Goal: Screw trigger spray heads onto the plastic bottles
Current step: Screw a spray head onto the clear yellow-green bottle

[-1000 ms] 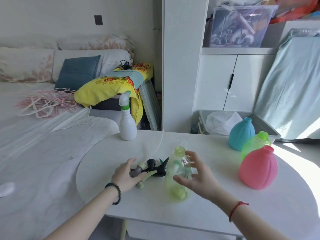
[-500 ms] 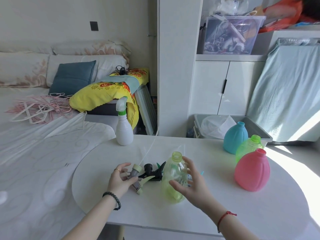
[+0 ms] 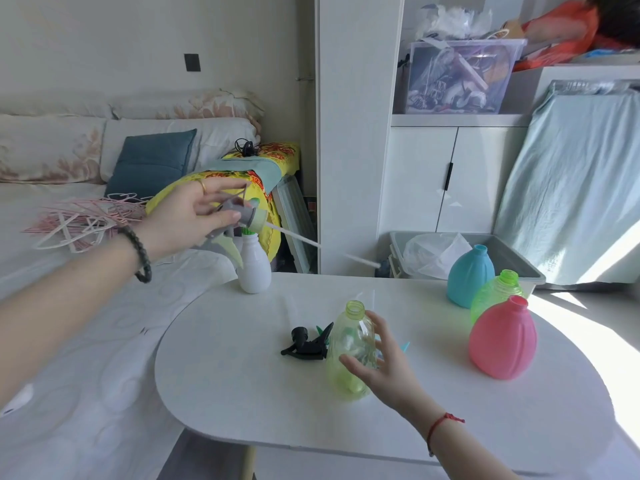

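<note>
My left hand (image 3: 185, 216) is raised above the table's far left and grips a grey trigger spray head (image 3: 239, 216) with a pale green collar; its long white dip tube (image 3: 304, 240) points right. My right hand (image 3: 384, 365) holds a clear yellow-green bottle (image 3: 351, 348) upright on the white table (image 3: 242, 382), its neck open. A black trigger spray head (image 3: 306, 344) lies on the table just left of that bottle. A white bottle (image 3: 255, 265) with a spray head fitted stands at the table's far left, partly behind my left hand.
A blue bottle (image 3: 469, 277), a green bottle (image 3: 497, 294) and a pink bottle (image 3: 502, 341), all without heads, stand at the right of the table. A grey bin (image 3: 519, 261) sits behind them. A bed (image 3: 69, 323) borders the left side.
My left hand has lifted the grey spray head off the table, up and to the left, drawing its tube clear. My right hand stays on the yellow-green bottle. The black head remains on the table.
</note>
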Motion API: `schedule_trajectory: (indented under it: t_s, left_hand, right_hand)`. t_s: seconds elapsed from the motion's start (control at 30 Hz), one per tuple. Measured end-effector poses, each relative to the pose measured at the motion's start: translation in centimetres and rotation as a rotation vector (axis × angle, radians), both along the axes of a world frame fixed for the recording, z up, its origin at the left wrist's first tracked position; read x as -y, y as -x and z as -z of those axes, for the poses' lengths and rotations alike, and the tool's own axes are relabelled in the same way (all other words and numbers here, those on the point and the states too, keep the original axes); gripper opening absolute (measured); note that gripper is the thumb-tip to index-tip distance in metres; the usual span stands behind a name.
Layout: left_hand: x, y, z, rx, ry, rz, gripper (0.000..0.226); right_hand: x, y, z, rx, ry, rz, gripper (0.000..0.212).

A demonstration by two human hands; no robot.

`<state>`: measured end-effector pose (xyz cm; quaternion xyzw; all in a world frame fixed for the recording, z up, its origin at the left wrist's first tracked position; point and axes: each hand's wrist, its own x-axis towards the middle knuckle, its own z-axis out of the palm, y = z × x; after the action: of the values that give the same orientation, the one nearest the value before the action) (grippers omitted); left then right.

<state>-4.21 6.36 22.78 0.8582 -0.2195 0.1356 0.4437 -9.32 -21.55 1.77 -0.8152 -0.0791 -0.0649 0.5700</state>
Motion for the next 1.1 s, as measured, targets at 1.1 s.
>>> schedule_trajectory:
  t_s: [1.1]
  left_hand:
    - [11.2, 2.0, -3.6, 0.078, -0.783, 0.227, 0.042]
  right_hand:
    - [-0.3, 0.2, -0.1, 0.014, 0.019, 0.009, 0.064]
